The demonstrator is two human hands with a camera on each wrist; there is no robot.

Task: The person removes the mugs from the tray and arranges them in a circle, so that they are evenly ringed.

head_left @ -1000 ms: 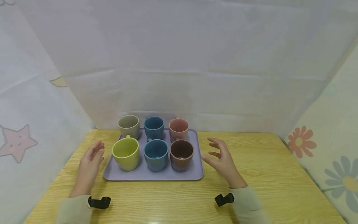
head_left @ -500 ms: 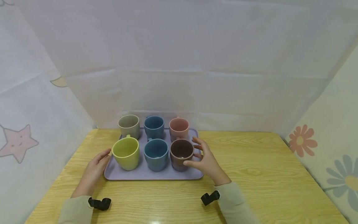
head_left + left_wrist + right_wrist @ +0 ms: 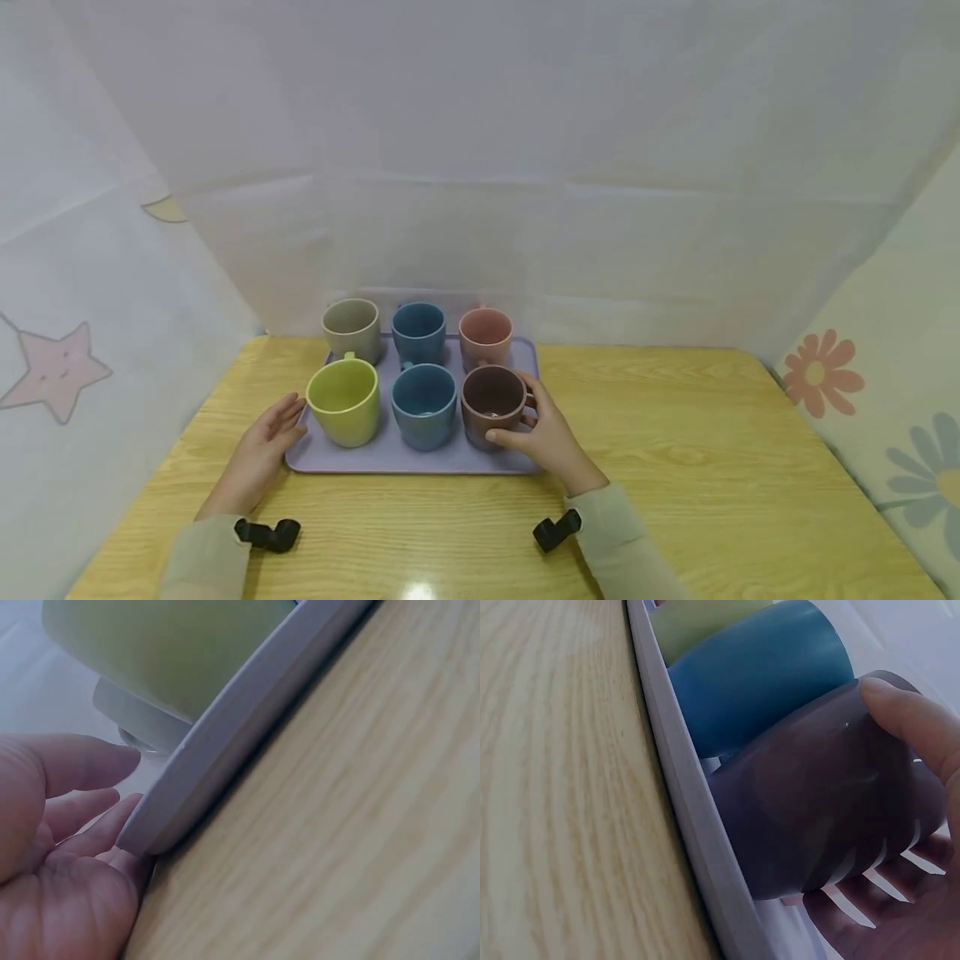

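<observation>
A lilac tray (image 3: 352,460) on the wooden table holds two rows of upright mugs. My right hand (image 3: 553,446) grips the brown mug (image 3: 476,427) at the front right, its thumb across the near side and its fingers around the right side, as the right wrist view (image 3: 907,847) also shows. At the tray's left edge rests my left hand (image 3: 258,454), fingers loosely bent and touching the rim beside the yellow-green mug (image 3: 348,417). Between the two front mugs stands a blue mug (image 3: 423,421).
Behind them, a grey mug (image 3: 352,337), another blue mug (image 3: 418,337) and a pink mug (image 3: 484,337) form the back row. White cloth (image 3: 630,258) hangs behind the wooden table (image 3: 675,467) and at both sides. Each wrist wears a black camera mount.
My right hand has come in from the right and taken hold of the brown mug. My left hand has moved rightward to the tray's left rim. The mugs keep their places on the tray.
</observation>
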